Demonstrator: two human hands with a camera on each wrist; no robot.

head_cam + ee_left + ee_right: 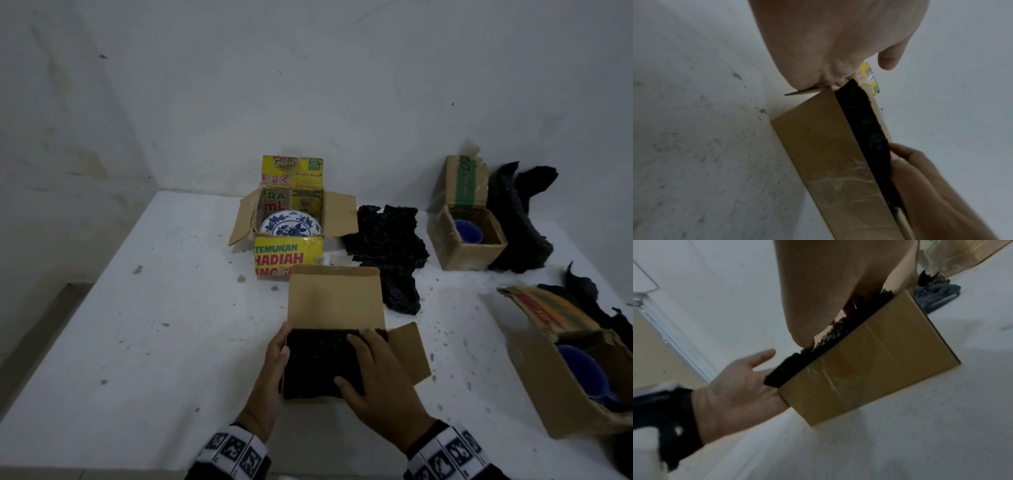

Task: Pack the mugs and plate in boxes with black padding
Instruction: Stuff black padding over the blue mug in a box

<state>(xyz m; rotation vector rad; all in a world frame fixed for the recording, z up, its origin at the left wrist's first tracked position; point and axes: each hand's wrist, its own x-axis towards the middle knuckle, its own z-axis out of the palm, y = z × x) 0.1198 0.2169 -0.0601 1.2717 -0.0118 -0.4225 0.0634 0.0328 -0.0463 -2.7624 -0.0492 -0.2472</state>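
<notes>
A plain cardboard box (335,294) stands in front of me, its far flap upright and its right flap folded out. Black padding (315,363) fills its top and hides what is inside. My left hand (274,359) lies straight along the box's left side. My right hand (373,373) rests flat on the padding with fingers spread. The left wrist view shows the box wall (824,146) and the padding edge (865,126). A blue-and-white plate (291,224) lies in the yellow box (287,257) behind. Blue mugs (467,231) (579,370) sit in two open boxes on the right.
Loose black padding (387,240) lies between the yellow box and the small back-right box (466,253). More padding (520,219) is heaped behind that box. A larger box (561,394) sits at the near right. The white table (137,308) meets a wall behind.
</notes>
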